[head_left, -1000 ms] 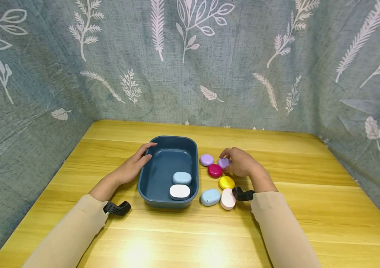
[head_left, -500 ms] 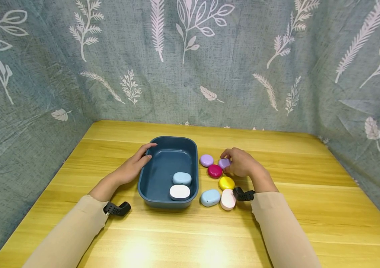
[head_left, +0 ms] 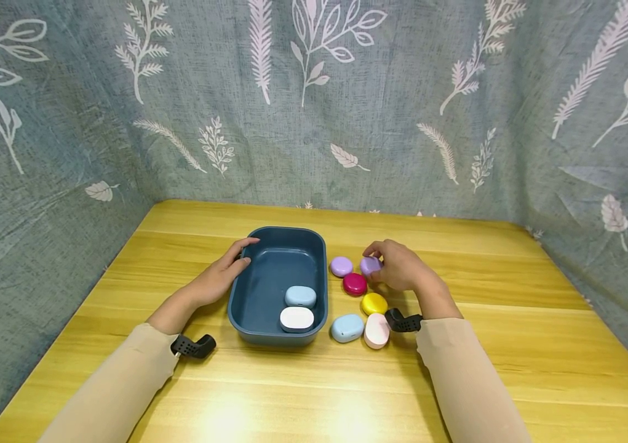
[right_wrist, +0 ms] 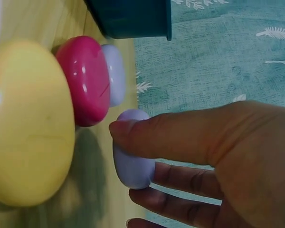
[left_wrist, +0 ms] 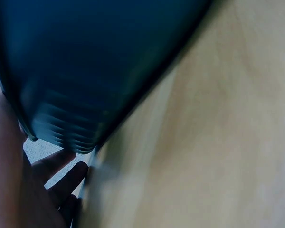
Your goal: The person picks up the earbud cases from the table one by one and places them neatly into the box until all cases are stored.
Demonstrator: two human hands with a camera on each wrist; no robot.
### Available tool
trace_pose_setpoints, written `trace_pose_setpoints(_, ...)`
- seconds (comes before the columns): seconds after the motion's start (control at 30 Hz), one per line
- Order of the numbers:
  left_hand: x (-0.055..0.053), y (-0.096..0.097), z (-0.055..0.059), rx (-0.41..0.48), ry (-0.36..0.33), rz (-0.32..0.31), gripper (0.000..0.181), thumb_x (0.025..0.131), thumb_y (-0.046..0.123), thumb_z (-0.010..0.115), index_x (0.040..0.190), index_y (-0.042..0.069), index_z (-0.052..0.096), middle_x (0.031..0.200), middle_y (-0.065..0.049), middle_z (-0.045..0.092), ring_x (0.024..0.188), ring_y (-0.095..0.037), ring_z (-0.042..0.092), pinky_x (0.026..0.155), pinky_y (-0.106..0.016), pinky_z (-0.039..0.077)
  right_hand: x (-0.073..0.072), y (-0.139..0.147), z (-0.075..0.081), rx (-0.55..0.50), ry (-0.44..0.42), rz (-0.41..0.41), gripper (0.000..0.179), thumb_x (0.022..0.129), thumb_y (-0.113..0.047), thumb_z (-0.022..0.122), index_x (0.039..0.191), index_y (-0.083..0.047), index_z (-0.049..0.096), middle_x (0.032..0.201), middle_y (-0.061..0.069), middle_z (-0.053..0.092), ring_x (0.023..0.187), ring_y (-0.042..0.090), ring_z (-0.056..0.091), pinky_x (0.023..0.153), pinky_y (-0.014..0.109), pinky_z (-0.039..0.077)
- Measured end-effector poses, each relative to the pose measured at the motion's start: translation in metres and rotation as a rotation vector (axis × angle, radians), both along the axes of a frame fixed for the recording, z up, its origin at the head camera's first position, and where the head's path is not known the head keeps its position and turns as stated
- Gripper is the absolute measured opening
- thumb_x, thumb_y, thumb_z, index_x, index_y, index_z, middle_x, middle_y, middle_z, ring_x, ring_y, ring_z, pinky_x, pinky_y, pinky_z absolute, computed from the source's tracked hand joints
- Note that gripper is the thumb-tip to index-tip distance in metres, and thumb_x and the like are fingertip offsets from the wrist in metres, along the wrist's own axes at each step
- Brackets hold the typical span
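Apparently pick-up step: right grip [head_left: 400, 267] pinching lilac case [right_wrist: 134, 172], far-right of crimson case [head_left: 355, 284]; left grip [head_left: 216, 277], fingers spread, at tub's [head_left: 274, 274] left rim. Next probably needs lift leftward over tub.

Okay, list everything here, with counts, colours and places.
Wooden table: 1, yellowish, underneath
Blue rectangular tub: 1, dark blue, on table
Blue oval cases: 2, light blue, tub and table
White oval case: 1, white, inside tub
Pink oval case: 1, pale pink, on table
Yellow rounded piece: 1, yellow, on table
Red rounded piece: 1, crimson, on table
Purple rounded pieces: 2, lilac, table and right hand
Leaf-print fabric: count unclear, grey-blue, behind and beside
Wrist devices: 2, black, each wrist
Fabric sleeves: 2, beige, both forearms
Left hand: 1, tub's left rim
Right hand: 1, holding purple piece
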State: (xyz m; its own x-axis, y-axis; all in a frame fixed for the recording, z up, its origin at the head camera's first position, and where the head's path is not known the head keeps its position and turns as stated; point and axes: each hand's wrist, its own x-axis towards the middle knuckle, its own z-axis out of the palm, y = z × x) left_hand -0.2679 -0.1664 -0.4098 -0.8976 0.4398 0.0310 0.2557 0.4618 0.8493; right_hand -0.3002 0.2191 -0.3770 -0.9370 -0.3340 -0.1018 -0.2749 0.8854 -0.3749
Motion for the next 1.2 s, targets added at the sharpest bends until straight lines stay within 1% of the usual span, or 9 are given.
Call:
trace_pose_setpoints(0.33,0.0,0.0,-0.001,-0.005,0.005,-0.005,0.049,0.106,0.04,0.033,0.152,0.029,0.023,0.161,-0.003,0.02,0.148,-0.032,0.021,0.116,-0.058,0.023,0.005,-0.004,0.006,-0.02,0.049,0.022,0.042,0.085,-0.018,0.073,0.125,-0.009,0.06,0.119,0.012,0.061,0.106,0.03,0.057,0.094,0.044,0.048)
trace_pose_setpoints(0.53,0.0,0.0,-0.001,-0.007,0.001,-0.005,0.049,0.106,0.039,0.033,0.152,0.029,0.022,0.161,-0.004,0.02,0.148,-0.032,0.021,0.116,-0.058,0.023,0.009,-0.007,0.009,-0.041,0.087,0.034,0.04,0.087,-0.019,0.071,0.125,-0.009,0.06,0.119,0.012,0.062,0.106,0.03,0.057,0.096,0.046,0.047)
trace_pose_setpoints(0.7,0.0,0.0,-0.001,-0.004,0.002,-0.006,0.049,0.106,0.039,0.033,0.152,0.029,0.023,0.161,-0.004,0.02,0.148,-0.032,0.021,0.116,-0.057,0.023,0.014,-0.012,0.015,-0.056,0.114,0.039,0.04,0.087,-0.021,0.071,0.125,-0.012,0.061,0.12,0.011,0.06,0.108,0.03,0.056,0.096,0.045,0.046)
trace_pose_setpoints(0.83,-0.001,-0.001,-0.002,-0.005,0.003,-0.006,0.049,0.106,0.04,0.034,0.152,0.029,0.023,0.161,-0.004,0.02,0.148,-0.031,0.021,0.116,-0.057,0.023,0.019,-0.016,0.02,-0.08,0.122,0.05,0.039,0.088,-0.024,0.07,0.125,-0.013,0.061,0.119,0.01,0.058,0.108,0.03,0.055,0.095,0.045,0.046)
trace_pose_setpoints(1.2,0.0,-0.001,-0.001,-0.021,0.017,-0.013,0.048,0.106,0.037,0.034,0.152,0.027,0.024,0.16,-0.004,0.021,0.147,-0.032,0.022,0.116,-0.057,0.023,0.026,-0.023,0.029,-0.106,0.162,0.085,0.039,0.088,-0.02,0.071,0.125,-0.012,0.06,0.118,0.006,0.059,0.108,0.029,0.057,0.092,0.043,0.049)
